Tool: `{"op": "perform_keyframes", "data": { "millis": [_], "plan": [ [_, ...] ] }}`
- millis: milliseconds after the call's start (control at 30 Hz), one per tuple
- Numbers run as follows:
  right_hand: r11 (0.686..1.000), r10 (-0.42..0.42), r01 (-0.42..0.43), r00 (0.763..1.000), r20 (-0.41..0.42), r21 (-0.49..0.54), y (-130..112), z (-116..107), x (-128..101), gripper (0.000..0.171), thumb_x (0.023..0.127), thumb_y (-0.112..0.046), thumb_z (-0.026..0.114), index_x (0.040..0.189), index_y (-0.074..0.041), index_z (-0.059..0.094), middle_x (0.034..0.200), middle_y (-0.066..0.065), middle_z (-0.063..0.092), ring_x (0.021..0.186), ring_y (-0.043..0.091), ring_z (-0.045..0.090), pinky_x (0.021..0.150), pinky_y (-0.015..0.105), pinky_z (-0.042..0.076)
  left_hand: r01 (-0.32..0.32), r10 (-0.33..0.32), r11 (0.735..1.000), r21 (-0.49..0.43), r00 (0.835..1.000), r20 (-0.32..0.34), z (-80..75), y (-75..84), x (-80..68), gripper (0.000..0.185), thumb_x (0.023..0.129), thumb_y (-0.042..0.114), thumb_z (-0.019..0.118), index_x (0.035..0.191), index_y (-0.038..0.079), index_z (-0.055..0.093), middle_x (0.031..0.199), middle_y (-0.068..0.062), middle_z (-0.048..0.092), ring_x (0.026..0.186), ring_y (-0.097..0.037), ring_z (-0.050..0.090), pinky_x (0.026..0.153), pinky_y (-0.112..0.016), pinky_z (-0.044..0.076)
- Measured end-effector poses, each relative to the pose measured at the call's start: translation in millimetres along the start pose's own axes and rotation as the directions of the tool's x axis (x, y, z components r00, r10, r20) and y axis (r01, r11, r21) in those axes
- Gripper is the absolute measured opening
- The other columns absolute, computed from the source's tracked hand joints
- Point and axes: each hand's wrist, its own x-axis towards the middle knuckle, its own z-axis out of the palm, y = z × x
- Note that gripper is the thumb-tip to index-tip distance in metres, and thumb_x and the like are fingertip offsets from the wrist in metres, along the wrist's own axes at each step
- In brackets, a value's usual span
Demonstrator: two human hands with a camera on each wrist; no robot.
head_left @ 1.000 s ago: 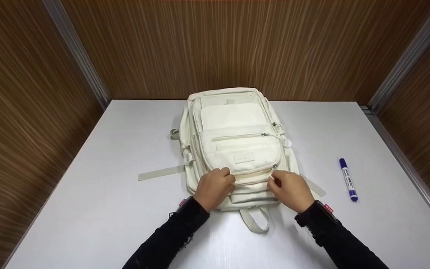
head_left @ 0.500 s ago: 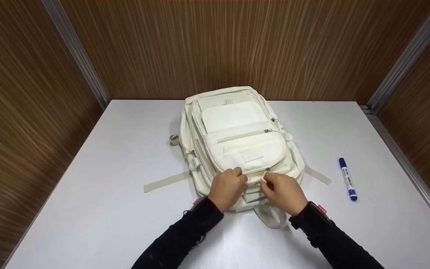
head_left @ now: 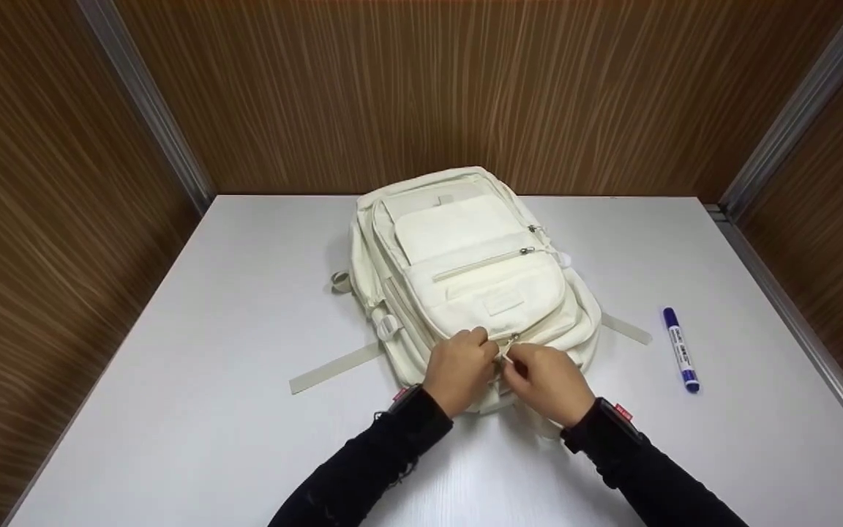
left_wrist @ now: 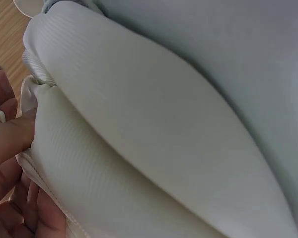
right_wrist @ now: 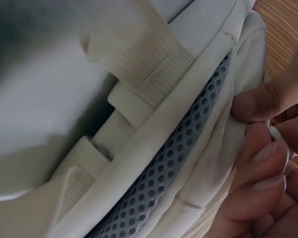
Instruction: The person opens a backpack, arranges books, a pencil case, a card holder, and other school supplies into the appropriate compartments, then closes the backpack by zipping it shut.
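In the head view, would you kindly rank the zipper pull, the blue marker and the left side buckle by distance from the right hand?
1. Zipper pull: at the fingertips of the right hand, on the backpack's near edge.
2. Marker: out to the right on the table, clear of the bag.
3. Buckle: on the bag's far left side, past the left hand.

Marker (head_left: 681, 349) label, right of the right hand (head_left: 547, 383): print too small to read.
Backpack (head_left: 465, 271) front patch, just beyond both hands: lettering illegible.
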Motion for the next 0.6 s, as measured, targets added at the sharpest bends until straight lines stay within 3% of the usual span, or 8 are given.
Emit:
{"op": "perform_keyframes", "data": {
  "millis": [133,267,467,600],
  "plan": [
    [1.0,0.001,-0.001,1.0,0.007,0.018,1.7,-1.7,-0.3,0.027,0.084,-0.007,0.066,0.064,-0.018,0.051,0.059,-0.011,0.044,0.055,0.005,0.04,0.053,0.023,0.034,-0.027,0.03,0.99,-0.137,0.999,0.016,-8.4,-7.4,-5.8,0.012,0.083,0.029,0.074,0.084,0.017,0.072,0.076,0.005,0.06,0.062,-0.01,0.056,0.051,-0.023,0.046],
    [1.0,-0.002,0.002,1.0,0.01,0.03,5.8,-4.3,-0.5,0.028,0.084,-0.007,0.065,0.064,-0.018,0.05,0.058,-0.012,0.042,0.054,0.003,0.038,0.052,0.022,0.033,-0.033,0.037,0.97,-0.243,0.999,0.009,-21.5,-28.8,-12.9,0.014,0.086,0.028,0.072,0.089,0.014,0.072,0.08,0.004,0.063,0.067,-0.01,0.058,0.058,-0.022,0.05],
    [0.999,0.018,-0.018,1.0,-0.007,0.036,13.0,-9.9,-0.8,0.031,0.086,-0.01,0.065,0.063,-0.019,0.047,0.057,-0.013,0.039,0.051,0.002,0.037,0.05,0.02,0.031,0.099,-0.11,0.968,-0.231,0.993,-0.037,-34.8,-79.8,-25.2,0.008,0.086,0.019,0.072,0.089,0.012,0.069,0.085,0.0,0.065,0.075,-0.015,0.063,0.064,-0.027,0.055],
    [0.999,0.02,-0.019,0.999,-0.026,0.029,16.7,-12.5,-1.6,0.031,0.086,-0.01,0.065,0.063,-0.019,0.047,0.057,-0.013,0.04,0.051,0.003,0.038,0.05,0.02,0.032,0.164,-0.163,0.967,-0.195,0.986,0.022,-32.5,-105.3,-37.4,0.014,0.082,0.01,0.075,0.094,0.011,0.068,0.093,-0.003,0.066,0.086,-0.02,0.066,0.067,-0.031,0.057]
  ]
}}
